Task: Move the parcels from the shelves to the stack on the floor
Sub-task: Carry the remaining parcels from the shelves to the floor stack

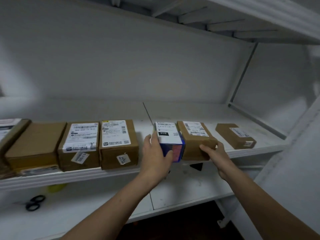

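A row of parcels lines the front of the white shelf point(199, 111). My left hand point(154, 156) grips a blue box with a white label point(170, 141) at the shelf's front edge, thumb on its front face. Right beside it sits a brown cardboard parcel point(194, 137), and my right hand point(212, 151) grips its front right corner. The two parcels touch each other and jut slightly over the edge. A small brown parcel point(233, 135) lies alone further right. To the left stand two labelled brown boxes point(119, 144) point(79, 146) and a plain one point(34, 142).
A lower shelf point(190, 193) runs below, with black scissors point(34, 202) and a yellow object point(56, 187) at its left. Another shelf's underside hangs overhead point(242, 23). A white wall or post point(303, 161) stands close on the right. Dark floor point(181, 226) shows beneath.
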